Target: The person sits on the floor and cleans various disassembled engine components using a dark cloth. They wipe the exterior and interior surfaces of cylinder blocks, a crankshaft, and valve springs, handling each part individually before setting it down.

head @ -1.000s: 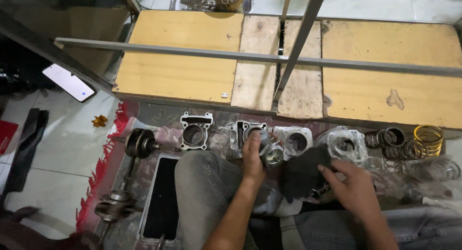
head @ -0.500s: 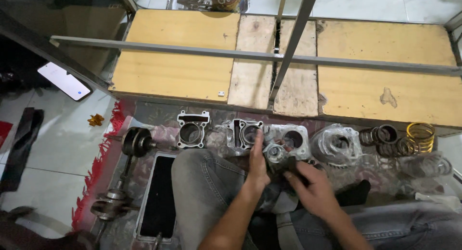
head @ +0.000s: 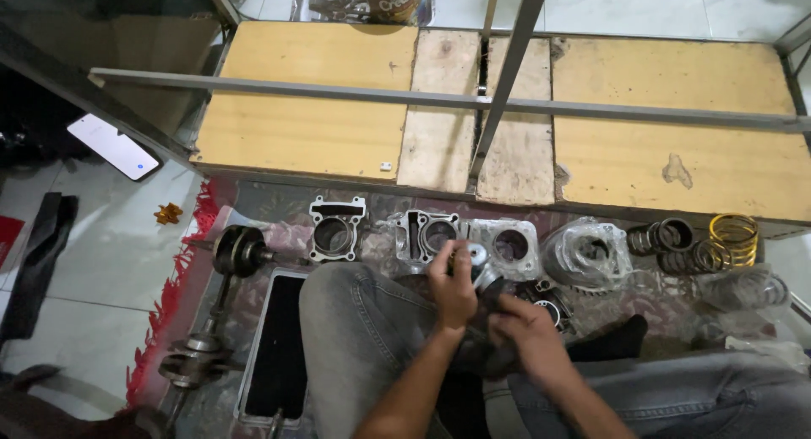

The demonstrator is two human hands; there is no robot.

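Note:
My left hand (head: pixel 452 285) grips a small round silvery metal part (head: pixel 478 260) over my lap. My right hand (head: pixel 522 327) presses a dark cloth (head: pixel 493 292) against that part from below and to the right. The two hands touch each other. Just beyond them, a row of grey engine cylinder blocks (head: pixel 336 229) (head: pixel 428 231) (head: pixel 512 245) lies on a patterned mat, and a plastic-wrapped block (head: pixel 586 253) sits to the right. Most of the held part is hidden by my fingers and the cloth.
Dark coil springs (head: pixel 674 236) and a gold spring (head: pixel 733 236) lie at the right. Two crankshafts (head: pixel 240 251) (head: pixel 194 359) and a black tray (head: pixel 274 348) sit at the left. A wooden shelf (head: pixel 304 126) with metal bars (head: pixel 507 59) runs across the back. A phone (head: pixel 112 146) lies far left.
My right hand has come in from the right with the dark cloth and now meets the left hand on the metal part. The left hand has stayed near the cylinder blocks.

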